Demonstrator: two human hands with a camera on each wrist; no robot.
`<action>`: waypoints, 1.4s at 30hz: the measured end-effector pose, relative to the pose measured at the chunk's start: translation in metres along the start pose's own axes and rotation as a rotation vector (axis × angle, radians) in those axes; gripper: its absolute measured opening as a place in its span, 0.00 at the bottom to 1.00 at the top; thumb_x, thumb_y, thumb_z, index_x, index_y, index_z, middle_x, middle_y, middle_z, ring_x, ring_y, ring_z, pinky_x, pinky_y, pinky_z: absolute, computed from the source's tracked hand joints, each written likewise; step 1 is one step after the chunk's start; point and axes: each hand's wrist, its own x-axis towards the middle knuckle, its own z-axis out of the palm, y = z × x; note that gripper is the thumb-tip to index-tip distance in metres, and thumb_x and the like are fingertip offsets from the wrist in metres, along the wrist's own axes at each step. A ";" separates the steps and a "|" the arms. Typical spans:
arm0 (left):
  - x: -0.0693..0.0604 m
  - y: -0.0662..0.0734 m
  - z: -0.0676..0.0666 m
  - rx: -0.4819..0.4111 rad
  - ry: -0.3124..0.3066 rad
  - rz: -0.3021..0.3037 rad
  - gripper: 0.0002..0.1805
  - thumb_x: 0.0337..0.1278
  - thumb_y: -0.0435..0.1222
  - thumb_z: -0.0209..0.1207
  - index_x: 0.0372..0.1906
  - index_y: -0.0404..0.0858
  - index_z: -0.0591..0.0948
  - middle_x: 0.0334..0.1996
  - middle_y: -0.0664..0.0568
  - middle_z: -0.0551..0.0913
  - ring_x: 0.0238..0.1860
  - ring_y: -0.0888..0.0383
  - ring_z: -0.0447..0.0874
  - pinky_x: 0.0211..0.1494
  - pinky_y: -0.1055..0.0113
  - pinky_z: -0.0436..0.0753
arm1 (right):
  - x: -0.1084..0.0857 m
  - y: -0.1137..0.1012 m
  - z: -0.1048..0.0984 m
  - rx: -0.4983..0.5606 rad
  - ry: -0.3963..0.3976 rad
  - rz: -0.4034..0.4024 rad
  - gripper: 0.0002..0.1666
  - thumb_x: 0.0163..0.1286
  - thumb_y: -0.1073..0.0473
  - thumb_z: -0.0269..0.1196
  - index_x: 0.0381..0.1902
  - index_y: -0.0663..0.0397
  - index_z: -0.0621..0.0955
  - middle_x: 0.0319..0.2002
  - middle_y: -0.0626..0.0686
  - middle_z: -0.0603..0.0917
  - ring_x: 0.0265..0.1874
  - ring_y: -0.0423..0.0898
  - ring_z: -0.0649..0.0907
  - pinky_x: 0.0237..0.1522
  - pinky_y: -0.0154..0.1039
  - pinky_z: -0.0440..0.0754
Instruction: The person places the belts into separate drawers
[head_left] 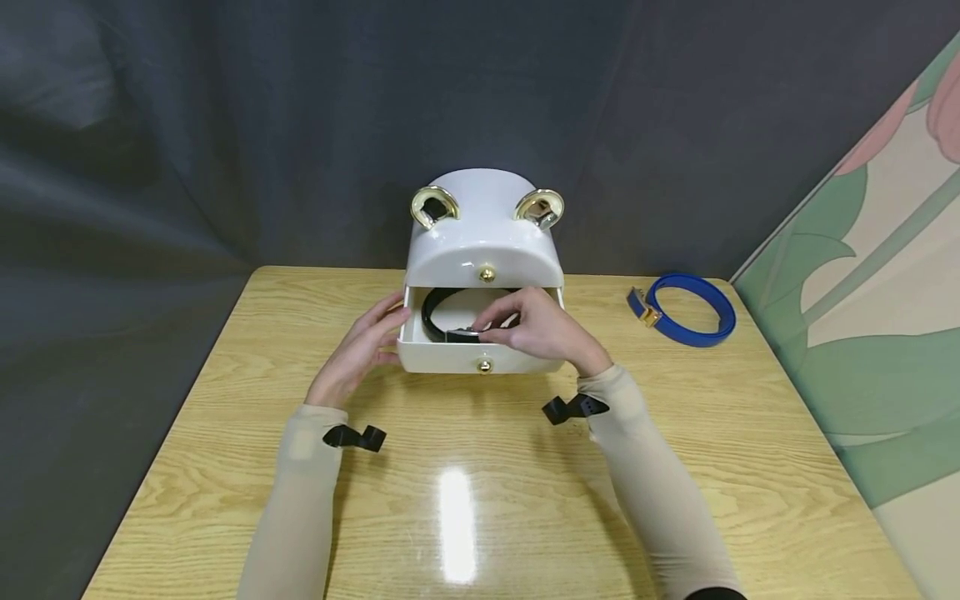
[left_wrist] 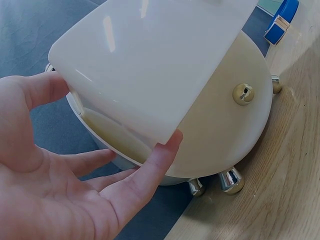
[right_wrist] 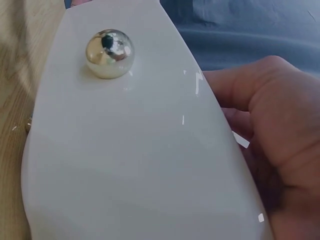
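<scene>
Left hand [head_left: 358, 346]: fingers spread, fairly straight, touching side and corner of pulled-out drawer [head_left: 438, 357]
Right hand [head_left: 546, 327]: thumb and index finger pinching black belt at its buckle end, inside drawer
Black belt [head_left: 428, 317]: coiled in drawer, loop extending left of and behind right fingers
White box [head_left: 483, 200]: behind both hands' fingers, two gold rings on top
Drawer knob [head_left: 484, 366]: on drawer front, just below right fingertips
Blue belt [head_left: 693, 339]: coiled on bench [head_left: 457, 433], well right of right fingers
</scene>
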 end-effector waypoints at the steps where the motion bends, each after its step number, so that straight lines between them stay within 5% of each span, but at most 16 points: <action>1: 0.000 0.000 0.000 0.000 0.000 0.000 0.40 0.83 0.53 0.50 0.88 0.48 0.51 0.77 0.36 0.71 0.55 0.56 0.87 0.51 0.65 0.86 | 0.000 0.001 0.000 0.001 -0.007 0.004 0.05 0.70 0.62 0.73 0.41 0.49 0.94 0.40 0.47 0.94 0.35 0.45 0.88 0.37 0.35 0.83; 15: 0.000 0.001 0.001 0.014 0.006 -0.002 0.40 0.83 0.54 0.49 0.88 0.48 0.52 0.77 0.37 0.70 0.62 0.47 0.84 0.52 0.64 0.86 | -0.004 0.002 -0.003 0.038 0.000 0.021 0.09 0.73 0.59 0.71 0.47 0.54 0.93 0.41 0.48 0.94 0.35 0.45 0.88 0.36 0.34 0.83; 24: 0.001 0.000 0.001 0.000 0.008 0.000 0.39 0.83 0.53 0.50 0.88 0.48 0.52 0.76 0.37 0.71 0.54 0.57 0.87 0.51 0.65 0.86 | -0.009 -0.002 -0.003 0.085 0.056 0.035 0.10 0.74 0.59 0.70 0.49 0.56 0.92 0.44 0.49 0.94 0.41 0.46 0.89 0.49 0.51 0.88; 42: 0.001 -0.002 0.000 0.002 0.013 0.007 0.39 0.83 0.54 0.50 0.88 0.48 0.52 0.77 0.37 0.70 0.54 0.58 0.86 0.50 0.66 0.86 | -0.027 -0.011 0.006 0.035 0.204 0.014 0.11 0.74 0.60 0.70 0.50 0.56 0.92 0.43 0.49 0.93 0.40 0.46 0.89 0.43 0.44 0.88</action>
